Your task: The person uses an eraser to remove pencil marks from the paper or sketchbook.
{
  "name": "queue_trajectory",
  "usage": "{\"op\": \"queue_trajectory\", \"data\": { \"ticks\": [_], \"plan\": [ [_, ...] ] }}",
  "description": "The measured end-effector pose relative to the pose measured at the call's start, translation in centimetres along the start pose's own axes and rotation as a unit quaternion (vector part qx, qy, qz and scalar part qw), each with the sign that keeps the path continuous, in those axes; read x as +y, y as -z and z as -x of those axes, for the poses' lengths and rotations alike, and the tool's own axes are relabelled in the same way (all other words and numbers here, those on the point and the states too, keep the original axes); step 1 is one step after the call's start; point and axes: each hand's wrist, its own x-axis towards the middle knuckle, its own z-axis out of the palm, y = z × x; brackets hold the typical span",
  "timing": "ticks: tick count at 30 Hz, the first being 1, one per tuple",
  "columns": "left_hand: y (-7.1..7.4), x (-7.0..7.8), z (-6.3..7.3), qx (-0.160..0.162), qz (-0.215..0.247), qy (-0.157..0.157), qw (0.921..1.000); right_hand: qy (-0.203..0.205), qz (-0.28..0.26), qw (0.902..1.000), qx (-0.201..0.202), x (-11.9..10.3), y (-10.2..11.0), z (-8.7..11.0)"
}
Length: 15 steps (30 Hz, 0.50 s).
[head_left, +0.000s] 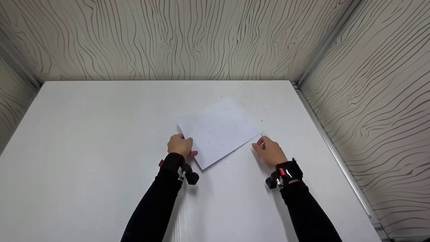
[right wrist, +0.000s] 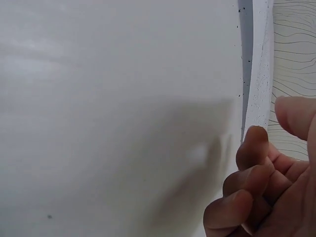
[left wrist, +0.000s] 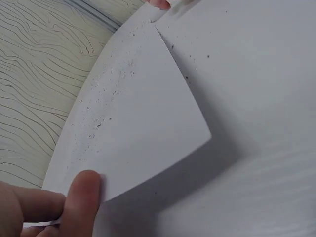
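A white sheet of paper [head_left: 218,131] lies at an angle over the table, its near edge raised enough to cast a shadow. My left hand [head_left: 180,145] grips the paper's left edge; in the left wrist view the thumb [left wrist: 84,202] presses on top, with other fingers partly hidden beneath. Close to the paper's right corner is my right hand [head_left: 269,151], fingers loosely curled. The right wrist view shows its thumb [right wrist: 296,116] apart from the index finger [right wrist: 253,148], nothing pinched between them. Dark crumbs [left wrist: 98,123] are scattered across the paper.
More dark specks [head_left: 262,120] dot the white table [head_left: 100,134] beyond and beside the paper. Wood-patterned panels [head_left: 168,40] stand behind the table and on the right, where a metal rail [head_left: 331,144] runs along the edge.
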Motion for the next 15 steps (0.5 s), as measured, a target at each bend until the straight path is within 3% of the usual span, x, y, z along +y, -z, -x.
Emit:
{"op": "queue_trajectory", "data": {
  "ticks": [5,9,12,15],
  "plan": [
    [0.2,-0.2,-0.2,0.005,0.013,-0.016,0.9998,-0.001,0.001,1.0,-0.003,0.1,-0.1,0.0],
    [0.1,0.0,0.0,0.02,0.038,-0.058,0.9974,0.0,-0.003,1.0,0.0,0.3,-0.1,-0.1],
    [0.0,0.4,0.4,0.038,0.082,-0.107,0.9902,0.002,-0.005,1.0,0.0,0.2,0.0,-0.1],
    [-0.4,1.1,0.6,0.064,0.123,-0.177,0.9743,0.003,-0.004,1.0,0.005,-0.1,0.0,0.0]
  ]
}}
